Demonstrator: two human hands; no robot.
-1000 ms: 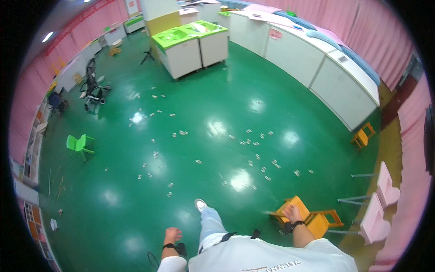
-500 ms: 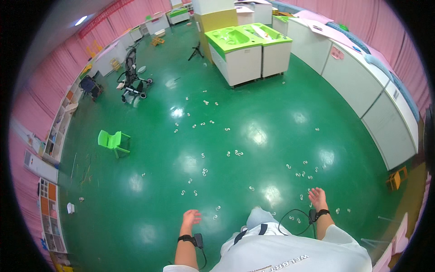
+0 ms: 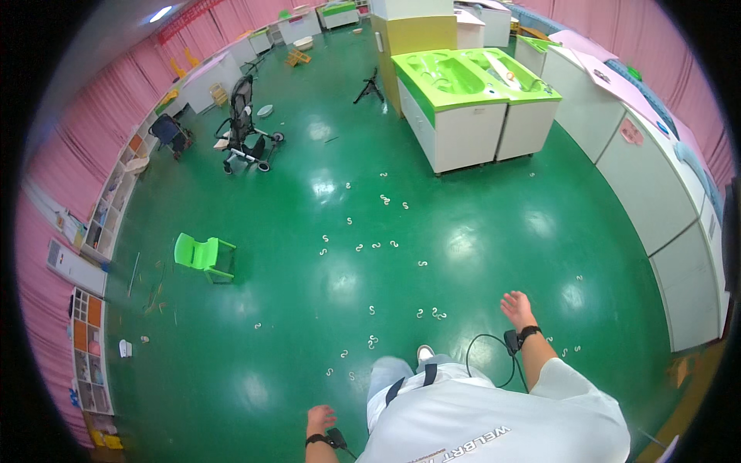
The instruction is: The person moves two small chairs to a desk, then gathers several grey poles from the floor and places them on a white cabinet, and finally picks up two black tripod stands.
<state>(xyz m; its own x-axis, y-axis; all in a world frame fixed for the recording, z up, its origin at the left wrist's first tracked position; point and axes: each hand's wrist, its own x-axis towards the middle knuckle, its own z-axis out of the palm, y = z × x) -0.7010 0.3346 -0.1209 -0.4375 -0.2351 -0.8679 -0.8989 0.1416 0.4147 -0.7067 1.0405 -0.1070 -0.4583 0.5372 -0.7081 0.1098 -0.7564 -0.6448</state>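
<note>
White S-shaped hooks point(image 3: 422, 264) lie scattered in small groups over the green floor point(image 3: 293, 309). My left hand point(image 3: 320, 419), low in the picture, is open and empty beside my body, with a black strap round its wrist. Farther forward, my right hand point(image 3: 517, 308) is held out above the floor, fingers loosely spread and nothing in them. A cable runs from the dark box at its wrist. Neither hand touches a hook. Close ahead of my white shoe point(image 3: 424, 353) are several more hooks point(image 3: 438, 314).
A green chair point(image 3: 204, 256) stands at left, a black stroller point(image 3: 247, 127) behind it. Ahead are green-topped sink units point(image 3: 471, 127) and a tripod point(image 3: 370, 87). White cabinets point(image 3: 656, 181) line the right side; low shelves point(image 3: 91, 347) line the left.
I have stepped forward, so the hooks, chair and sink units appear closer and lower. My left hand has dropped toward the lower edge; my right hand is still held out, empty.
</note>
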